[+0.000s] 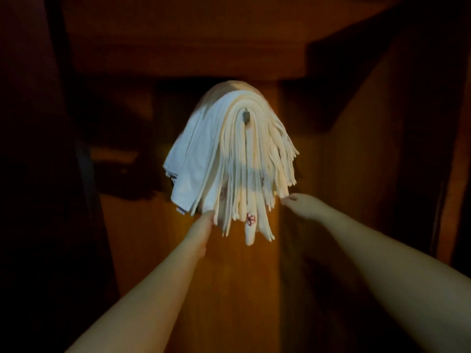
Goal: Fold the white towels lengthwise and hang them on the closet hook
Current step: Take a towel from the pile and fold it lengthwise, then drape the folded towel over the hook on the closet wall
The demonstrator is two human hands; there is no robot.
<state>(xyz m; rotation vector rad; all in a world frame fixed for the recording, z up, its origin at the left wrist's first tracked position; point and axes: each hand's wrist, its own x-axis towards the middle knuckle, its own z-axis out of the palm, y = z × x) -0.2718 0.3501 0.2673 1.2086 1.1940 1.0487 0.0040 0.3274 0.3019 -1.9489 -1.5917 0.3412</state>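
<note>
Behind draped towels, the hook's mount is hidden.

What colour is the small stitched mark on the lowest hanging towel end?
Red, on the mark; seen in the head view.

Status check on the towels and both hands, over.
Left hand touching the towels' lower left edge, grip unclear. Right hand at lower right edge, fingertips barely touching. White towels stacked over the hook. Nothing blocking.

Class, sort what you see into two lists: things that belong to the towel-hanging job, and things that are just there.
Belongs to the job:
white towels
hook
left hand
right hand

Just there:
wooden closet panel
red embroidered flower on one towel
</note>
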